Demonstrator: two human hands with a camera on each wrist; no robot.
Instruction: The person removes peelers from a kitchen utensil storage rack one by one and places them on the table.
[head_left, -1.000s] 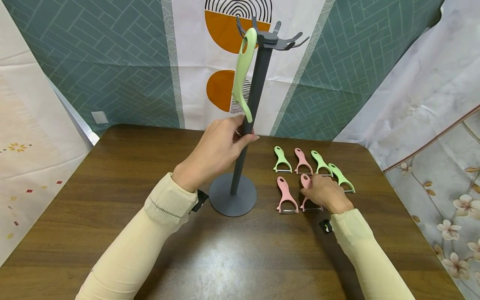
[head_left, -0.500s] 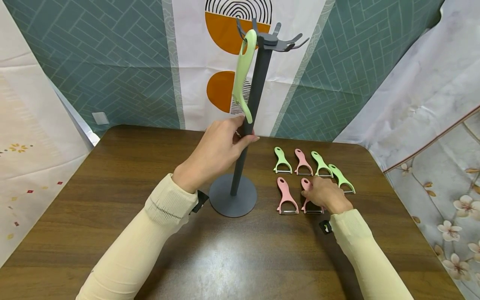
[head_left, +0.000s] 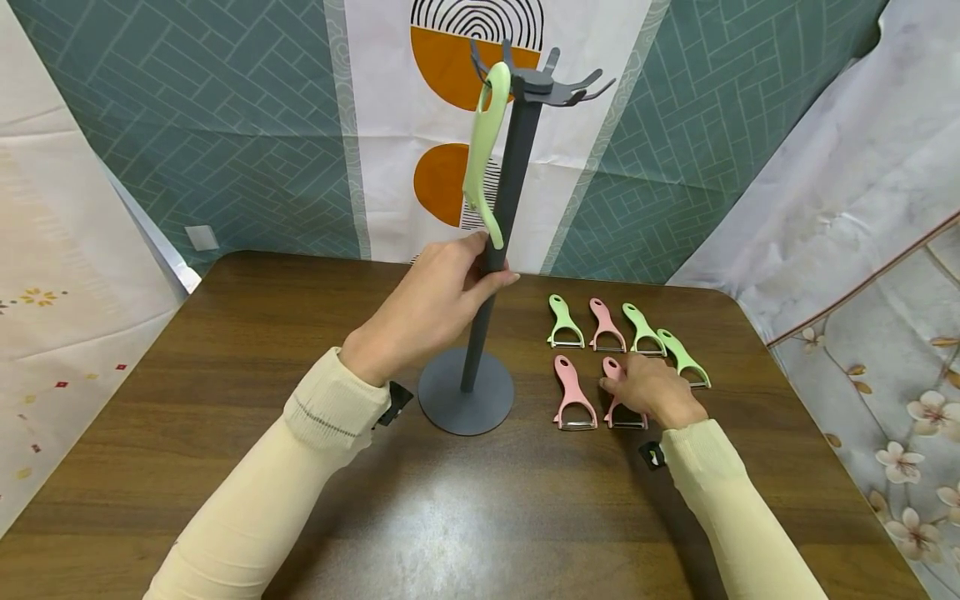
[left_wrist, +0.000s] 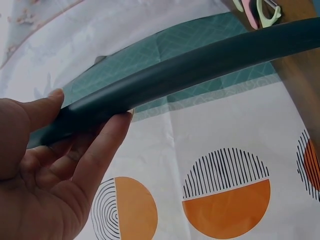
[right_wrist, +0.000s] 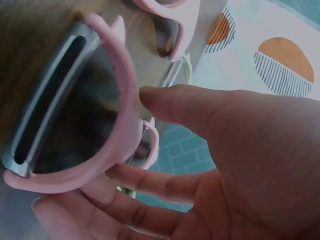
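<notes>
My left hand [head_left: 427,304] holds the dark pole of a hook stand [head_left: 517,158]; in the left wrist view my thumb and fingers lie around the pole [left_wrist: 190,70]. A light green peeler [head_left: 486,142] hangs from one hook by its handle hole. On the table's right side my right hand [head_left: 648,383] is at a pink peeler [head_left: 612,368], which lies flat. The right wrist view has my thumb and relaxed fingers spread on either side of that peeler's frame [right_wrist: 127,90], close to it or touching.
Left of it lies another pink peeler [head_left: 572,387]. Behind, a row has a green peeler [head_left: 561,313], a pink peeler [head_left: 602,318] and two more green ones [head_left: 637,321] [head_left: 678,350]. The stand's round base [head_left: 465,412] rests on the wooden table [head_left: 262,375]. Patterned cloth [head_left: 247,125] hangs behind.
The pink peeler at my right hand has shifted slightly toward the table's front since a second ago, then stayed. My left hand keeps hold of the pole, which leans slightly further left.
</notes>
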